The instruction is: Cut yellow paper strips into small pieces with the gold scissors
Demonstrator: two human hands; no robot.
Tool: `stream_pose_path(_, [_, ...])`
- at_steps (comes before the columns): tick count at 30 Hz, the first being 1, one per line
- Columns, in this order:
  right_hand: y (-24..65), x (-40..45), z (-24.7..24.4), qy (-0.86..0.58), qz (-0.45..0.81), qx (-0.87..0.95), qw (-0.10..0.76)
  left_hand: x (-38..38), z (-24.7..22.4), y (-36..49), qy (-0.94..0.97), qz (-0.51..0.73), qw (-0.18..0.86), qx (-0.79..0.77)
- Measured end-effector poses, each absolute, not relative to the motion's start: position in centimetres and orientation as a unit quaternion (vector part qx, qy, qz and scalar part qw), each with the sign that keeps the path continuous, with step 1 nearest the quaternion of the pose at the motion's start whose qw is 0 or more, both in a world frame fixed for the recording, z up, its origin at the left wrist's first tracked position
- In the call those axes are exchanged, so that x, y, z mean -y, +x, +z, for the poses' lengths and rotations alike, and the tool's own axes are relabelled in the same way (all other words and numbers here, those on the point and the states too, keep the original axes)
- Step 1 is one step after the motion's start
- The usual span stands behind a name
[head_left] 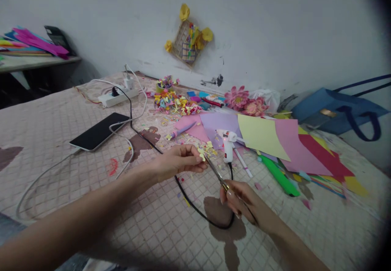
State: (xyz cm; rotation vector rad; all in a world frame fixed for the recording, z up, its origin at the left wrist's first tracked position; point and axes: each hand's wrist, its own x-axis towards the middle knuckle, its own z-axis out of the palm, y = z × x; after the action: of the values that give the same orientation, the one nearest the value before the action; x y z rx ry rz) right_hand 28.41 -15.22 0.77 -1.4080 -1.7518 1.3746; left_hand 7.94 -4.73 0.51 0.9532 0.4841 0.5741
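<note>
The left grip [180, 159] is pinching a small pale yellow piece [201, 153] above the tabletop [137, 222], probably leaving its edge free; the right grip [241, 199] is holding a slim metal tool [216, 171], whose tip is pointing at the piece, contact being hard to tell, seemingly for fine control; the white glue gun [227, 151] is resting just beyond both, apparently for easy reach, its black cord [195, 209] looping slackly; coloured sheets [262, 134] are overlapping nearby, presumably keeping each colour visible.
</note>
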Motion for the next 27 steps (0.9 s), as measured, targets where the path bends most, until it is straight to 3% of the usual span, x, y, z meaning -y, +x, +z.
stream_pose_path(11, [26.6, 15.1, 0.6, -0.516, 0.545, 0.578, 0.321, 6.2, -0.4, 9.2, 0.402, 0.356, 0.813, -0.225])
stream_pose_path(27, [26.3, 14.9, -0.5, -0.531, 0.518, 0.581, 0.335, 7.1, -0.8, 10.0, 0.389, 0.394, 0.795, -0.249])
